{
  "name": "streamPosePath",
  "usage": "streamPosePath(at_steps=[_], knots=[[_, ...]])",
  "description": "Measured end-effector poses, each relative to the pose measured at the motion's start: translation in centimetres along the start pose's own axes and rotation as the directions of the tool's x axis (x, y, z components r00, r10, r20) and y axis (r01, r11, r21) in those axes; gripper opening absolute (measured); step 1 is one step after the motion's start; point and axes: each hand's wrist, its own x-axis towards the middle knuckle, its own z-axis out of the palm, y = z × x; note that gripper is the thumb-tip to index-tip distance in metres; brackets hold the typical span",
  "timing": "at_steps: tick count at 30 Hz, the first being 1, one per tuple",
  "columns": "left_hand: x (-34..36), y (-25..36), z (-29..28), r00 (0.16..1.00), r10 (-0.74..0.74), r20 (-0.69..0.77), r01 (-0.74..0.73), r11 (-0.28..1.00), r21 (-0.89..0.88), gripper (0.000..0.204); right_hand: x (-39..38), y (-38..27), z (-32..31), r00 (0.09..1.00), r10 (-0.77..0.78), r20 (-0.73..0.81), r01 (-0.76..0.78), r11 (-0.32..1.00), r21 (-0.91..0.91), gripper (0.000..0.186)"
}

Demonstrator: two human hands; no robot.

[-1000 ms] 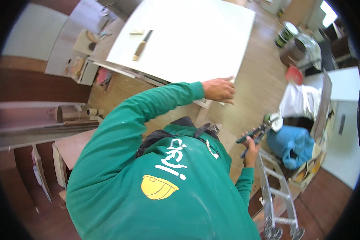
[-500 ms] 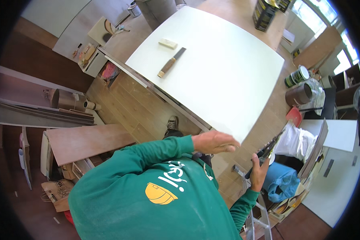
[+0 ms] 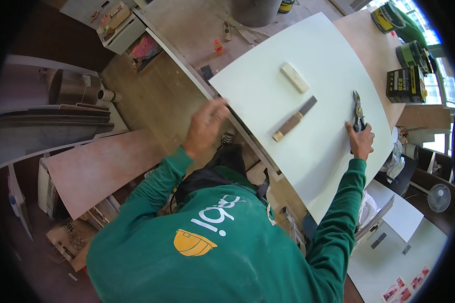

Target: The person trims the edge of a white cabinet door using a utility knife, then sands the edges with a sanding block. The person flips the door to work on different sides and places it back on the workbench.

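Observation:
My right hand [image 3: 361,140] is closed around the handles of a pair of tin snips [image 3: 358,112], down at the right part of a white sheet [image 3: 333,65]. The snips' jaws point away from me. Off the sheet's near left edge, my left hand [image 3: 205,127] hangs in the air with its fingers loosely apart and nothing in them, slightly blurred. A knife-like tool with a wooden handle [image 3: 289,126] and a flat dark blade lies mid-sheet. Just beyond it rests a pale rectangular block [image 3: 294,78].
Adhesive-type cans [image 3: 405,85] and round tins stand beyond the sheet at the right. A large grey bucket [image 3: 255,9] and a small red-capped bottle [image 3: 218,46] are on the dusty bench at the back. A pinkish board [image 3: 106,166] lies low at the left.
My right hand has carried the tin snips from beside the sheet, at my right, onto it. My left hand has swung left. The view has shifted, showing more of the bench's right side.

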Motion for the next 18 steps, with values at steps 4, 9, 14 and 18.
streamPosePath(at_steps=[4, 9, 14, 18], knots=[[3.9, -6.5, -4.4, 0.915, -0.359, -0.182, 0.267, 0.879, -0.394, 0.043, 3.9, -3.3, 0.3, 0.997, -0.019, 0.08, 0.02, 1.0, -0.014, 0.119], [5.6, -9.4, -3.1, 0.916, -0.394, -0.08, 0.351, 0.881, -0.318, 0.043, 5.5, -1.9, 0.2, 0.986, -0.057, 0.159, 0.057, 0.998, 0.007, 0.118], [5.8, -9.7, -1.8, 0.923, -0.361, -0.131, 0.293, 0.883, -0.368, 0.041, 6.5, -1.0, 0.5, 0.983, -0.083, 0.161, 0.089, 0.995, -0.034, 0.121], [5.8, -8.7, -3.4, 0.958, -0.265, -0.106, 0.246, 0.955, -0.166, 0.046, 3.8, -5.1, -1.4, 0.993, 0.046, 0.112, -0.038, 0.997, -0.073, 0.134]])
